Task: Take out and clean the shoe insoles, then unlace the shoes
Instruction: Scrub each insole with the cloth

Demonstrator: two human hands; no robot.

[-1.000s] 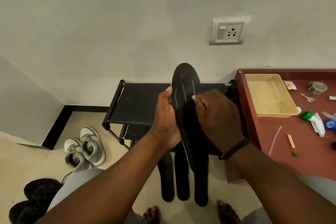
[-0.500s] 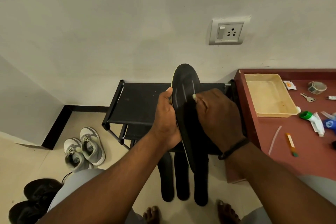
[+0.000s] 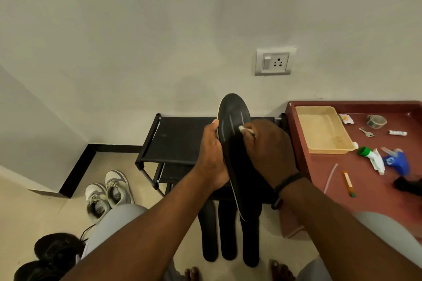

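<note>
Right hand (image 3: 267,148) has its fingers (image 3: 247,129) curled tight, pinching a small white wipe (image 3: 242,129) against the face of the black insole (image 3: 233,125). Left hand (image 3: 211,155) grips the insole's left edge, thumb up along the rim, holding it upright in mid-air between both hands. The insole itself is long, matte black, rounded toe end pointing up past the fingers, with a thin pale rim and pale streaks running lengthwise just left of the wipe. Its heel end drops below the wrists. Beneath the hands, three more black insoles (image 3: 228,235) lean side by side on the floor against a black shoe rack (image 3: 178,139). Lower left of the hands, grey sneakers (image 3: 107,191), and further down, black shoes (image 3: 54,251). Right of the fingers, the red counter (image 3: 365,180) carries a beige tray (image 3: 324,130) and a blue spray bottle (image 3: 395,159).
</note>
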